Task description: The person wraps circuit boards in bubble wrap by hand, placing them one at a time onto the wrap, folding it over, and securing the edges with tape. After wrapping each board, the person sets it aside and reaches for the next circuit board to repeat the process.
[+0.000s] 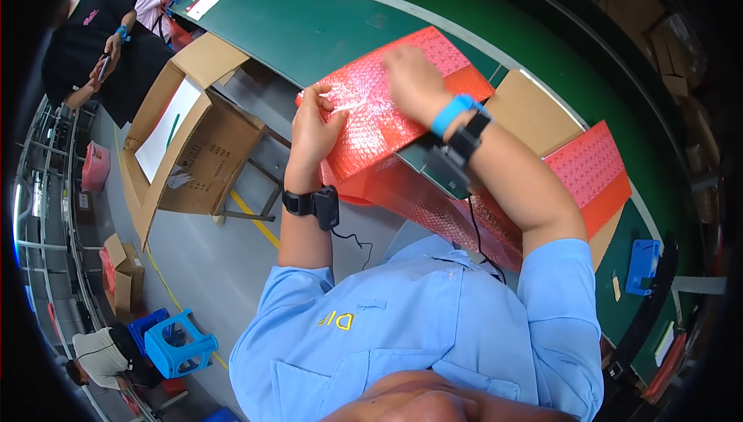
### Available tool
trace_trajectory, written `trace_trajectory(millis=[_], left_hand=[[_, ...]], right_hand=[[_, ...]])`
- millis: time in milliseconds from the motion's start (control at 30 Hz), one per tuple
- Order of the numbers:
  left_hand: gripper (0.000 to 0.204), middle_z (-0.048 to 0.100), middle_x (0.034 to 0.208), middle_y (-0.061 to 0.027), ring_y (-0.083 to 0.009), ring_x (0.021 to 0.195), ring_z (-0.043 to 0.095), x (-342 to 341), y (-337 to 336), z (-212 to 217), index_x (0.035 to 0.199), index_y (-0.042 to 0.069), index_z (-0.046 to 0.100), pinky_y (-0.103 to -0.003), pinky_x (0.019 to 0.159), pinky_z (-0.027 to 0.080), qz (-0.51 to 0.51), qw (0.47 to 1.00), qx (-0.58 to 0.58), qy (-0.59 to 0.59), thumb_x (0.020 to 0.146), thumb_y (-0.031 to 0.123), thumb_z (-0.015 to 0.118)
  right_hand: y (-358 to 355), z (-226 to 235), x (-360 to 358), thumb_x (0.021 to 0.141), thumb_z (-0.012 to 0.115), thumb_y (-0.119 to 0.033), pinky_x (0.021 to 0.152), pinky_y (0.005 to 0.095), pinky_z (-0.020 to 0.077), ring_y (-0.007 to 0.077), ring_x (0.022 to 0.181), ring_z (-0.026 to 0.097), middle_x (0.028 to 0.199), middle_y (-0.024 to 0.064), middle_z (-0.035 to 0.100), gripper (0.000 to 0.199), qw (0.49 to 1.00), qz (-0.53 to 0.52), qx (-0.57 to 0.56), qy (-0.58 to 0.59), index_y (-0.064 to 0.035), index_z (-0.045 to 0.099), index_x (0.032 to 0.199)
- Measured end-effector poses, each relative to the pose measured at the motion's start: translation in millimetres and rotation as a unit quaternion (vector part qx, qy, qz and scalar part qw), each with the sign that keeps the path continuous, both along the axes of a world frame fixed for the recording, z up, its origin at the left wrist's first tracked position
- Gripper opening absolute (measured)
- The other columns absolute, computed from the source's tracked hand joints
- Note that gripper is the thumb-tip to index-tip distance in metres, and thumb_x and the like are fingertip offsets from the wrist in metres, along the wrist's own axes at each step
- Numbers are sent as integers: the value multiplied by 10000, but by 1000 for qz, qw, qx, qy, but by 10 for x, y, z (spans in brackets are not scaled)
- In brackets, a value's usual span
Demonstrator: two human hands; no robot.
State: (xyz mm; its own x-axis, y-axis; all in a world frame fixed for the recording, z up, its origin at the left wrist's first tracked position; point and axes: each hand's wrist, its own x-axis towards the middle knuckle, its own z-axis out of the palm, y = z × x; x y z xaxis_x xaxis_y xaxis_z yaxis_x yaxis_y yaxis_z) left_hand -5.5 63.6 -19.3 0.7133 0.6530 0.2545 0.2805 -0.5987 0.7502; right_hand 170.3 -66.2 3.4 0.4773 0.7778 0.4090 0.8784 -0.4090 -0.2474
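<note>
Bubble wrap [364, 129] partly over bench [302, 23], cardboard [534, 112] right of it; carton [213, 163] left; stool [164, 354] on floor [209, 259], left.

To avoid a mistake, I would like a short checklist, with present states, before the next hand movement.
1. Left hand at the red wrap: ok, fingers at its left end.
2. Right hand touching the wrap: cannot tell, it is blurred above it.
3. Wrap fully on the bench: not ok, its near part reaches past the edge.
4. Right wrist's cable clear of both hands: ok, it hangs below.
5. Left carton open: ok, a white sheet shows inside.
</note>
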Motion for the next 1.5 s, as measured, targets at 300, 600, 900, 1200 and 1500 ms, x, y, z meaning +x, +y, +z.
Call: trace_trajectory(millis=[300,600,900,1200,1500], left_hand=[[641,629,1008,-135,-325,949,629,0,-20,35,1300,31,511,-420,845,503,-59,992,100,-40,739,129,804],[377,641,1225,-182,-299,1109,647,-558,-288,-456,1273,-4,544,-435,927,542,-134,664,-707,-200,933,132,636],[314,654,1192,-154,-290,1043,675,-702,448,-465,1239,-12,542,-402,877,600,-24,602,-683,-413,941,77,585],[338,644,1192,-177,-326,1092,642,298,2209,85,1280,-14,513,-477,917,575,16,722,-503,-476,960,82,562],[806,360,1477,-187,-283,1198,492,1484,2160,238,1483,94,278,-411,896,524,162,671,-607,-394,860,316,738]], right_hand=[[-567,7,176,1018,392,-459,1186,567,166,284,1497,221,1603,106,289,653,973,69,-217,-34,-114,254,1554],[-759,-174,908,867,691,-401,987,375,478,381,1186,569,1100,222,681,656,970,-151,-25,189,10,523,1350],[-1807,657,88,946,663,-323,1013,352,436,229,1313,443,1442,135,462,590,913,114,45,389,-48,447,1421],[-3617,1207,-746,866,720,-379,1014,348,405,219,1293,474,1460,143,439,543,886,34,105,450,-31,594,1263],[-4175,765,-1168,870,712,-307,993,365,438,234,1171,570,1306,138,588,438,860,-46,140,489,-4,638,1177]])
